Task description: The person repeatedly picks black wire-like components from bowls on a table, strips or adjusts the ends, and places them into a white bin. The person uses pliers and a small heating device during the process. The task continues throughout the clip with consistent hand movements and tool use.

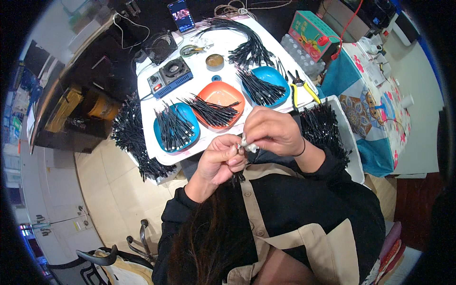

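Above my lap, close to the table's near edge, my two hands meet. My left hand (220, 159) is closed in a pinch around thin black cables (237, 177), whose ends hang out below the fingers. My right hand (274, 131) pinches a small crumpled white piece (250, 146), perhaps tissue or cloth, against the tips at the left fingers. Exactly what lies between the fingertips is hidden. Just beyond are an orange bowl (219, 93) and two blue bowls, one on the left (194, 124) and one on the right (272, 72), all with short black cables in them.
A blue soldering pot (170, 77), a round tin (214, 62), yellow-handled wire strippers (302, 90) and a lit phone (181, 16) occupy the white table (142, 124). Cable bundles lie at the back (247, 38), hang at the left (135, 137) and fill a white bin (357, 161) at right.
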### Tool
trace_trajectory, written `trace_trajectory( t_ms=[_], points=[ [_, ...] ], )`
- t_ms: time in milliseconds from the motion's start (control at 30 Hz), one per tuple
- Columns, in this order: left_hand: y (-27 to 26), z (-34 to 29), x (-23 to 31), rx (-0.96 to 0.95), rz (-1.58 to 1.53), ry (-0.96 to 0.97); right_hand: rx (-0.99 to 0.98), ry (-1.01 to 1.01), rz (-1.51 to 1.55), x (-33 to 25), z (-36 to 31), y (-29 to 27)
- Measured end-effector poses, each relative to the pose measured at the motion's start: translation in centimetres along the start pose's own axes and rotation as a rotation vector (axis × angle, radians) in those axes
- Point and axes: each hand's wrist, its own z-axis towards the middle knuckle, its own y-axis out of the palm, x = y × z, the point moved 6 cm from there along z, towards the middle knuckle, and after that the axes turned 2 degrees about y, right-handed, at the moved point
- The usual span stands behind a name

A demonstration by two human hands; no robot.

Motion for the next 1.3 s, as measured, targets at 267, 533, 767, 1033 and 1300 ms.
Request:
trace_trajectory(
  t_ms=[267,533,767,1033,1300],
  points=[
    [0.9,0.0,-1.3,-0.025,-0.131,-0.137,-0.023,-0.237,-0.383,-1.9,-0.2,0.7],
    [1.9,-0.7,1.0,0.163,0.476,0.201,0.144,0.132,0.04,0.2,-2.2,2.7],
    [2.8,-2.0,3.6,0.289,0.99,0.353,0.072,0.395,0.469,3.5,-3.2,3.1],
    [2.1,-0.2,4.8,0.379,1.07,0.233,0.043,0.305,0.109,4.1,-1.9,0.9],
    [1.9,7.6,14.4,0.506,1.71,0.3,0.177,0.517,0.075,9.1,-3.8,-2.1]
  ],
)
